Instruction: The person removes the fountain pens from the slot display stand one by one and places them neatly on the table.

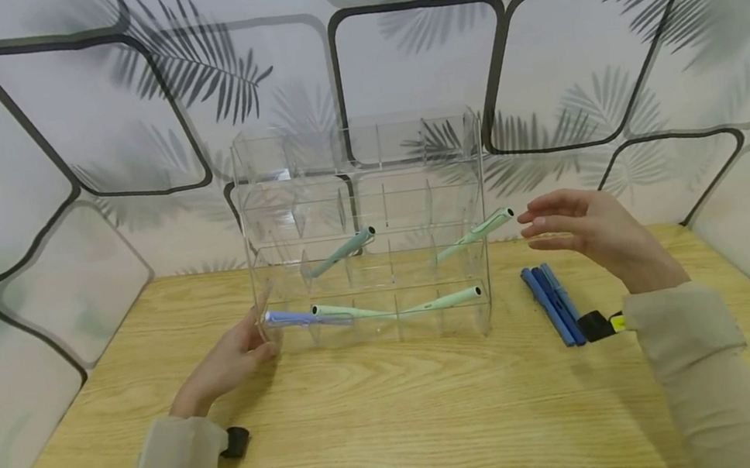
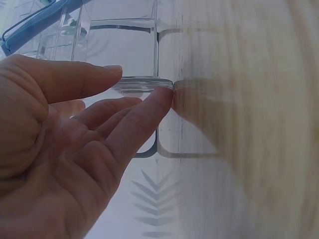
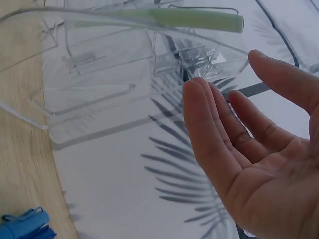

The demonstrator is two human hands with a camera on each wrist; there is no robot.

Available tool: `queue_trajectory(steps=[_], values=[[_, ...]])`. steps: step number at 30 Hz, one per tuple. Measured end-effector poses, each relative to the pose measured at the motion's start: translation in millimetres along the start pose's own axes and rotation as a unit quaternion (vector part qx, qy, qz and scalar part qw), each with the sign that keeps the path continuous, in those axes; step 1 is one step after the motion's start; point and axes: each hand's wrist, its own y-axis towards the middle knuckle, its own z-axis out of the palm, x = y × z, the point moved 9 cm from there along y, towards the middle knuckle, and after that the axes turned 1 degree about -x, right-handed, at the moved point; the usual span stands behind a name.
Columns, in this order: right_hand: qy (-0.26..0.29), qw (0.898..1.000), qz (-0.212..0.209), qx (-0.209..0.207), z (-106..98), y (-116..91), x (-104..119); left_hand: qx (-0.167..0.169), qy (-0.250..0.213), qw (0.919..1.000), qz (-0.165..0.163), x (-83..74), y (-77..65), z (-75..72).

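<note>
A clear acrylic rack [image 1: 380,157] with rows of compartments stands upright on the table. My left hand [image 1: 232,358] is at its lower left corner; in the left wrist view the fairly straight fingertips touch the panel's edge, thumb in front. My right hand [image 1: 589,235] hovers past the rack's right side, fingers apart and slightly bent, holding nothing. Closest to it is a light green pen [image 1: 476,234], leaning in the second row from the bottom. A teal pen [image 1: 344,252] leans in that same row. In the bottom row lie a periwinkle pen [image 1: 297,318] and two light green pens [image 1: 443,301].
Three blue pens [image 1: 552,306] lie side by side on the wooden table [image 1: 382,405], right of the rack and below my right hand. Behind the rack rises a wall covering [image 1: 419,49] with dark outlines and leaf prints.
</note>
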Motion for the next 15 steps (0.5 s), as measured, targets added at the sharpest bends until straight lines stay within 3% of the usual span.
queue_trajectory(steps=[7,15], values=[[0.033,0.999,-0.013,0.025,13.4,3.2,3.2,0.000,0.005,0.9999,-0.009,2.3,0.1,-0.9],[0.026,0.999,-0.018,0.037,29.6,9.3,3.2,0.003,0.009,0.9999,-0.014,2.6,0.6,-0.5]])
